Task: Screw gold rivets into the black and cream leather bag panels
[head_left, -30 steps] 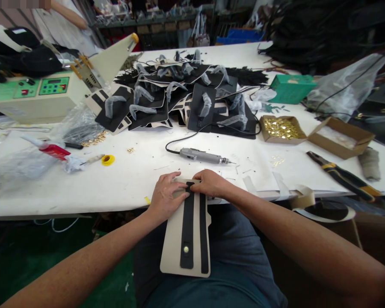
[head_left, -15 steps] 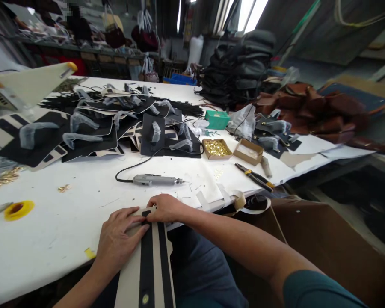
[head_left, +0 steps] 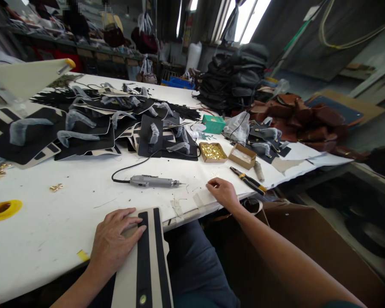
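Note:
A beige bag panel (head_left: 128, 268) with two black strips lies at the table's front edge, over my lap. A small round gold-coloured fitting (head_left: 143, 299) sits on one strip at its near end. My left hand (head_left: 114, 241) rests on the panel's left side, fingers spread and thumb touching the black strip. Over the table to the right, my right hand (head_left: 223, 192) has its fingertips drawn together beside small gold pieces (head_left: 214, 174); whether anything is in the pinch cannot be made out. A grey electric screwdriver (head_left: 152, 181) lies between the hands, farther back.
Black panels (head_left: 86, 141) with plastic-wrapped handles are heaped behind. Rightward stand a box of gold fittings (head_left: 213, 152), a second small box (head_left: 243, 156), a green box (head_left: 213, 124) and pliers (head_left: 247, 180). Yellow tape (head_left: 5, 210) lies left. Black bags (head_left: 234, 77) are stacked at the back.
My right hand has left the panel's far end and moved right, to the small gold pieces on the table. My left hand stays on the panel. The view has shifted slightly.

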Demonstrator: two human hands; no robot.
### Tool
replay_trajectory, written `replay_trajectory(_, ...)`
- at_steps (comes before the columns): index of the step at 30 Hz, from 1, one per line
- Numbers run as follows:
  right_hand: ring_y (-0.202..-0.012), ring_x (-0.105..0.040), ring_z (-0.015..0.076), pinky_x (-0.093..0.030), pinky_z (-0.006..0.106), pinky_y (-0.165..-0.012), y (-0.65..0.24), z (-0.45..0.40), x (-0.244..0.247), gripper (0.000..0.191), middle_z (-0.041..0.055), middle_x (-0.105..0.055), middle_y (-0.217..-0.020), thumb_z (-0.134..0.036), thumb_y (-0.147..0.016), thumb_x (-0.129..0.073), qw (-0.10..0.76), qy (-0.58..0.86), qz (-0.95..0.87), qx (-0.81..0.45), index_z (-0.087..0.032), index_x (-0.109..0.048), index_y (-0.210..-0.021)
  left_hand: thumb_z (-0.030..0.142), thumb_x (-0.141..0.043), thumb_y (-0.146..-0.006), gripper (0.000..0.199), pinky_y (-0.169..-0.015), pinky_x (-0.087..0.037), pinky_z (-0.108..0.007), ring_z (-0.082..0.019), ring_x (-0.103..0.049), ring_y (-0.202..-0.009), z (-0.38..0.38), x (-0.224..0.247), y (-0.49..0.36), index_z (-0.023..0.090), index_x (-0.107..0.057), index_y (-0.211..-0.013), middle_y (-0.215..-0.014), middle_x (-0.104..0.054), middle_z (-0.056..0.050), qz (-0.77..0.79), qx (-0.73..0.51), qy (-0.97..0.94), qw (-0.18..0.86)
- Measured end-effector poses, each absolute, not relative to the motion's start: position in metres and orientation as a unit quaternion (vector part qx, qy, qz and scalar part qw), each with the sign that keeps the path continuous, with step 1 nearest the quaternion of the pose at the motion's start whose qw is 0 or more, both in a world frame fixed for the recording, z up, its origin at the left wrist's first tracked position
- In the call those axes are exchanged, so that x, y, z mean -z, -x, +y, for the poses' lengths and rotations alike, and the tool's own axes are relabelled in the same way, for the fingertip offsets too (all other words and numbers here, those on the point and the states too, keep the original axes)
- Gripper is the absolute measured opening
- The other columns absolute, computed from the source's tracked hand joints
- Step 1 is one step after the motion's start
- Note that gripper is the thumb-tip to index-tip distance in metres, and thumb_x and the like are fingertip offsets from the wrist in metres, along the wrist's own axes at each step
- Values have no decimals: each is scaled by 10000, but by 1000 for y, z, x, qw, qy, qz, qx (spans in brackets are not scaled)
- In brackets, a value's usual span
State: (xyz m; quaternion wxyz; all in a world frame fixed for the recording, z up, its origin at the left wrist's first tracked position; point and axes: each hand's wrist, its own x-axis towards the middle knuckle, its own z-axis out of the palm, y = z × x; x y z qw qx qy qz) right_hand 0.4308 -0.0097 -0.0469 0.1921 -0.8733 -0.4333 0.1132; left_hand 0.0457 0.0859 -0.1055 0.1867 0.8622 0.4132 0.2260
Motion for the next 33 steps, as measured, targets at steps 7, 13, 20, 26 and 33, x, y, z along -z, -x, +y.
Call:
replay_trajectory(7, -939, -689, 209, -461, 285, -811, -474, -17, 60, 284, 56, -785, -1013, -423, -896, -652, 118, 903, -407, -77, -220, -815, -1008, 488, -728, -870, 229, -1070, -466, -540, -344, -597, -1263, 86, 103, -46, 322, -816, -1000, -1323, -732, -39, 415, -224, -857, 208)
replay_trajectory(13, -1004, -685, 213, -450, 285, -804, -466, -12, 61, 288, 53, -772, -1094, -418, -939, -603, 71, 896, -434, -56, -259, -819, -1044, 478, -720, -884, 228, -1087, -454, -541, -341, -593, -1266, 84, 100, -46, 309, -816, -1002, -1319, -734, -46, 419, -228, -852, 217)
replay_trajectory(20, -988, -687, 225, -423, 305, -749, -461, -5, 54, 306, 52, -777, -1111, -452, -939, -590, 23, 884, -464, -56, -263, -826, -983, 452, -731, -878, 197, -1077, -448, -546, -341, -584, -1266, 85, 99, -46, 323, -812, -1004, -1308, -733, -30, 419, -225, -852, 219)
replay_trajectory(26, -922, -696, 205, -417, 298, -715, -465, -3, 56, 312, 26, -795, -1029, -461, -935, -597, 15, 886, -459, -58, -269, -812, -1053, 427, -737, -883, 173, -1085, -430, -540, -327, -570, -1279, 84, 98, -46, 328, -807, -1006, -1326, -725, -28, 425, -220, -849, 222)
replay_trajectory(33, -989, -694, 222, -409, 307, -708, -467, 7, 50, 307, 36, -800, -1115, -477, -944, -607, -39, 877, -473, -67, -286, -826, -1045, 421, -747, -871, 172, -1077, -443, -526, -324, -575, -1273, 85, 97, -47, 321, -812, -996, -1310, -735, -34, 430, -226, -841, 237)
